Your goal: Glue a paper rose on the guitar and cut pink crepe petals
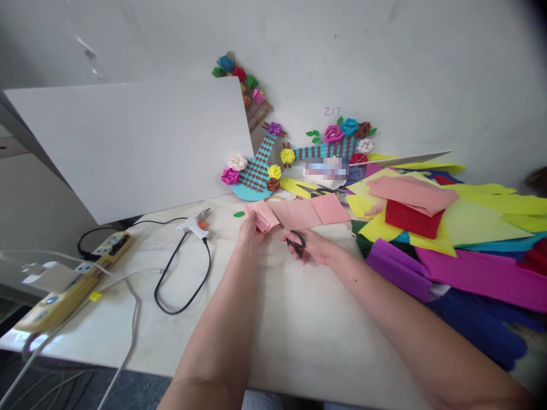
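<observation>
Black-handled scissors (296,244) are in my right hand (311,248), its fingers through and around the handles. Their blades point up and left, at the edge of a folded piece of pink paper (265,215). My left hand (251,226) pinches that paper at its left side. Behind the blades, a creased strip of pink paper (329,209) lies flat on the table. Whether the blades are closed on the paper is hard to make out.
A glue gun (194,226) with a looped black cord lies left, near a yellow power strip (81,279) and white cables. Colored paper sheets (482,228) pile up at right. Flower-decorated guitar shapes (258,165) lean at the back beside a large white board (141,148).
</observation>
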The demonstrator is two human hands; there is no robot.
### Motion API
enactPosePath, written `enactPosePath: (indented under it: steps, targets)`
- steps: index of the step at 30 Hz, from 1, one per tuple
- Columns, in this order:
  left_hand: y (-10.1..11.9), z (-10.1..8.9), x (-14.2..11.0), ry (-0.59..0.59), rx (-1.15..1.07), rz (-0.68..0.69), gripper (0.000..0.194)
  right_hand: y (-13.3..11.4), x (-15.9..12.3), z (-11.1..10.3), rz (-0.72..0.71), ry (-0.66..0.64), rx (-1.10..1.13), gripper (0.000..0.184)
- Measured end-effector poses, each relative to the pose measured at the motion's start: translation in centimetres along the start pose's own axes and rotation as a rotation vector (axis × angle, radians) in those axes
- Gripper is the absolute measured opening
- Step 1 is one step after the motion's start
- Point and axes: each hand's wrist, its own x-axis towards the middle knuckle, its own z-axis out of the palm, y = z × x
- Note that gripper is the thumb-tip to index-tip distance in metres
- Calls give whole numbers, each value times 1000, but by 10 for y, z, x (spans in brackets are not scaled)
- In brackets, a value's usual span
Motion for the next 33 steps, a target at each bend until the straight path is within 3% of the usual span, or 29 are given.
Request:
enactPosePath:
  steps: [4, 10, 16, 21, 33]
  targets:
    - [0, -1, 2, 12, -1, 0, 25, -1, -1, 0, -8, 11, 4, 42]
    - [-1, -4, 4, -108, -18, -14, 27, -3, -2, -7, -12, -64, 50, 46]
    - [-2, -4, 3, -85, 26, -27, 27, -2, 2, -11, 18, -99, 61, 47]
    - [-3, -4, 2, -142, 18, -71, 27, -3, 1, -10, -13, -89, 50, 46]
    - [-2, 0, -6, -148, 1, -110, 27, 0, 6, -11, -97, -45, 61, 46]
